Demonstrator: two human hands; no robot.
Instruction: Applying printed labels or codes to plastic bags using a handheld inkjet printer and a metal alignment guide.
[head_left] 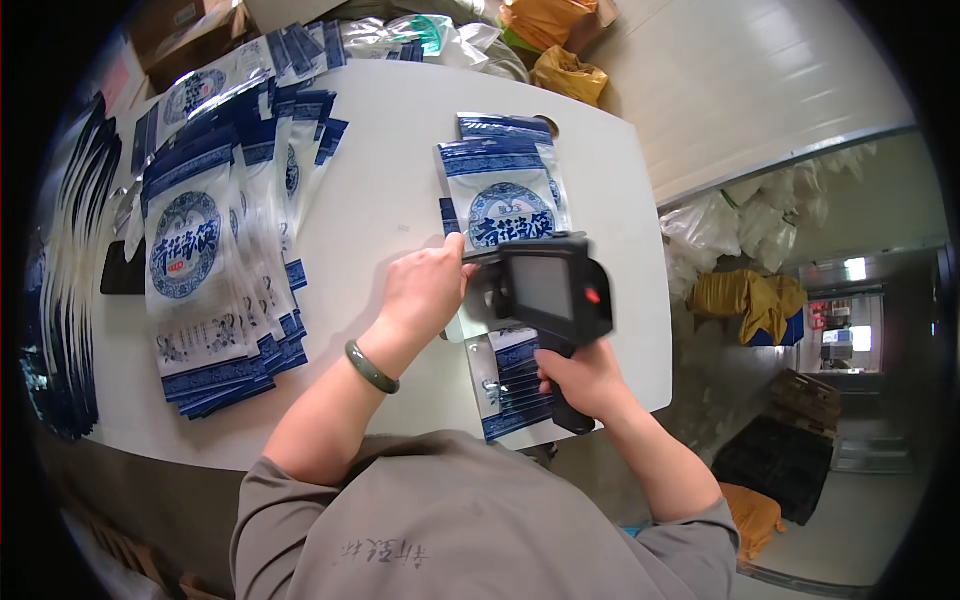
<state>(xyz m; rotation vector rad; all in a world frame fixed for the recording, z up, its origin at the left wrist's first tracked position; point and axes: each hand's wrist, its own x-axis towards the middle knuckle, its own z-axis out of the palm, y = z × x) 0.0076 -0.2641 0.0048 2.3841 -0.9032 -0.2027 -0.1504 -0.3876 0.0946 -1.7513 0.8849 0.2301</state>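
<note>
My right hand [585, 380] is wrapped around the handle of a black handheld printer [541, 285] with a grey screen and a red button. The printer sits over a small stack of blue-and-white plastic packaging bags [497, 180] at the table's right side. Below it shows the striped blue lower end of the bags. My left hand [428, 285], its wrist in a dark green bangle [371, 367], is closed at the printer's left edge, over the bags. Its fingertips are partly hidden, so what they grip cannot be made out.
A larger fanned pile of similar bags [190, 260] covers the left of the white table [370, 170]. A black phone-like object [122, 268] lies partly under it. More bags stand in a row [75, 270] at the far left. Yellow sacks [567, 73] sit beyond the back edge.
</note>
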